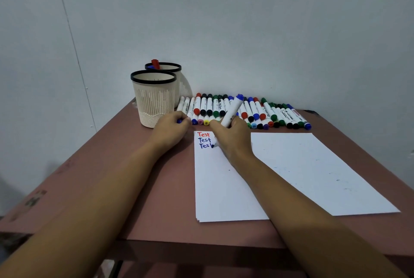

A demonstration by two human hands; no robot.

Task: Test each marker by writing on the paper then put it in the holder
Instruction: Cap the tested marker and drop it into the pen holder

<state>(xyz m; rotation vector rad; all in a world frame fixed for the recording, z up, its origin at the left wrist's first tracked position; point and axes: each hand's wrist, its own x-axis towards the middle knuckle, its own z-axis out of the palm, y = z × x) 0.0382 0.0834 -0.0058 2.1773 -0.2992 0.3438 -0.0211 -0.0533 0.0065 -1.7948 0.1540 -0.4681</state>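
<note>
One reddish table (143, 188) stands against a pale wall (246, 20) and bears everything. Two white papers lie on it side by side: the right paper (324, 172), bare but for faint specks, and the left paper (219, 188), which the right forearm crosses.

Two cream holders with black rims stand close together at the table's far left. The front holder (154, 103) shows nothing inside from here. The back holder (177, 69) has a red marker (155, 63) and a blue one poking above its rim.

The right hand (233, 136) rests on the top of the left paper, fingers curled round a marker (233, 109). Its barrel is white, its blue end tilts up and away, and its tip meets the paper at the third line. The left hand (172, 129) lies on the table just left of that paper, near the front holder, fingers closed round a small blue piece (179, 120), perhaps a cap.

A row of markers (257, 112) lies behind the papers, with red, black, green and blue caps.

At the paper's top left stand a red "Test" (203, 134), a blue "Test" (204, 140) and a blue "Tes" (204, 146), whose next letter the hand hides.
</note>
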